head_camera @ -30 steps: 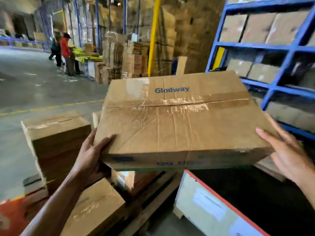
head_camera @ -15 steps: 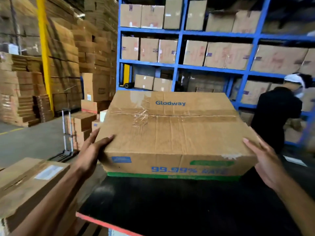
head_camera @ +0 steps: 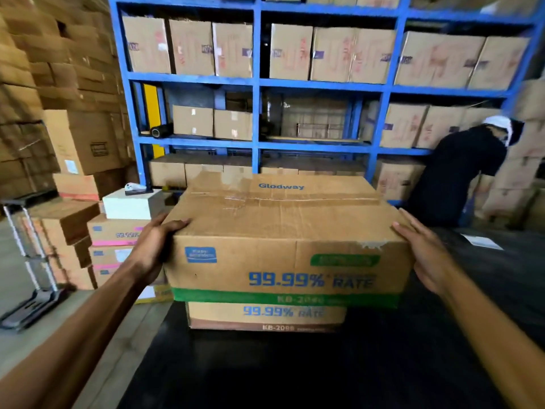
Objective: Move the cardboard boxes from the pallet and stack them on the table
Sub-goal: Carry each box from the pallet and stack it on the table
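The upper cardboard box (head_camera: pixel 283 231), gripped at its side edges by the left hand (head_camera: pixel 153 249) and pressed by the right hand's (head_camera: pixel 424 255) flat fingers (head_camera: pixel 408 231), overhangs the smaller lower box (head_camera: pixel 265 315) near the desk's (head_camera: pixel 295 373) left edge and may tip if released off-centre.

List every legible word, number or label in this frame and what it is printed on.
"Glodway": top of the held box.
"99.99% RATE": its front face.
"99.99% RATE", "KB-2088": lower box on the table.
"99.99%": pink-striped box at left.
Shelf box markings and blue badge: blurred.
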Demonstrator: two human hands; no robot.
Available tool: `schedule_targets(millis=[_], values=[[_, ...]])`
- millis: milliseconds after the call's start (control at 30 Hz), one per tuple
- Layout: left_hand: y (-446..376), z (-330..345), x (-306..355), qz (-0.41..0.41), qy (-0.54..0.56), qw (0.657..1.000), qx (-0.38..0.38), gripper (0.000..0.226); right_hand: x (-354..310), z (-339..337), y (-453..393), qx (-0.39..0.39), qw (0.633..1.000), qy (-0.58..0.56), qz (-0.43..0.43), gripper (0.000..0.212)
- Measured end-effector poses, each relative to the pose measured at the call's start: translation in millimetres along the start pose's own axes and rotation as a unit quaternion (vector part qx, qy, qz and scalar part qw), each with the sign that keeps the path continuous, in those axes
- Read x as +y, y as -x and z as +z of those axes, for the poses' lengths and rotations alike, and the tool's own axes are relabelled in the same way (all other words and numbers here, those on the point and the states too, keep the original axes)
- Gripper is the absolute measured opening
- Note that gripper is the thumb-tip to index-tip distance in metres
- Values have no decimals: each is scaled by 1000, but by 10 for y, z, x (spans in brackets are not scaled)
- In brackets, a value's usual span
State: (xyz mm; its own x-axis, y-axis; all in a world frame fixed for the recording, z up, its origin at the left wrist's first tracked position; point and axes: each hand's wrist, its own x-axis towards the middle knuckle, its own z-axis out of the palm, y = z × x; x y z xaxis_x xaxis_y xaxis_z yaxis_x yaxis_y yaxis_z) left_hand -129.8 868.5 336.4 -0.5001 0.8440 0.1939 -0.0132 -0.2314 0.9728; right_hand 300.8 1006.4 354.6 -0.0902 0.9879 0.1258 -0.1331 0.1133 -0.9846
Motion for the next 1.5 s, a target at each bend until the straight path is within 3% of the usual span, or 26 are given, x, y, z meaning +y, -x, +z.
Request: schedule_targets(millis=[67,167,233,467,567,767,933,1200,1400,1500], values=[[-313,-2,-109,-17,6,1000,7,60,69,88,-266,3,1000,7,13,55],[-656,3,-238,-26,-7,1000,15,33,178,213,-636,-5,999,23,24,55],[-876,0,-322,-29,-14,999,24,29,255,301,-880,-11,999,31,37,56],[-1320,-131,-789,-74,-45,995,39,35,787,515,-1364,-13,988,133,74,63],[-1406,-98,-916,-71,-22,996,51,41,910,507,-1399,3,991,112,80,62],[-1467,-33,-989,-67,-2,996,57,29,946,440,-1461,-5,994,74,82,62],[-1450,-61,-1004,-55,-7,996,64,53,933,464,-1441,-5,996,61,66,58],[-1340,-58,-982,-49,-38,997,52,54,895,491,-1454,-23,997,41,56,56],[-1044,-197,-1439,-96,0,991,89,100,1261,393,-999,-32,997,59,45,93],[-833,-148,-1665,-149,-1,986,80,97,1603,398,-796,-38,992,85,88,112]])
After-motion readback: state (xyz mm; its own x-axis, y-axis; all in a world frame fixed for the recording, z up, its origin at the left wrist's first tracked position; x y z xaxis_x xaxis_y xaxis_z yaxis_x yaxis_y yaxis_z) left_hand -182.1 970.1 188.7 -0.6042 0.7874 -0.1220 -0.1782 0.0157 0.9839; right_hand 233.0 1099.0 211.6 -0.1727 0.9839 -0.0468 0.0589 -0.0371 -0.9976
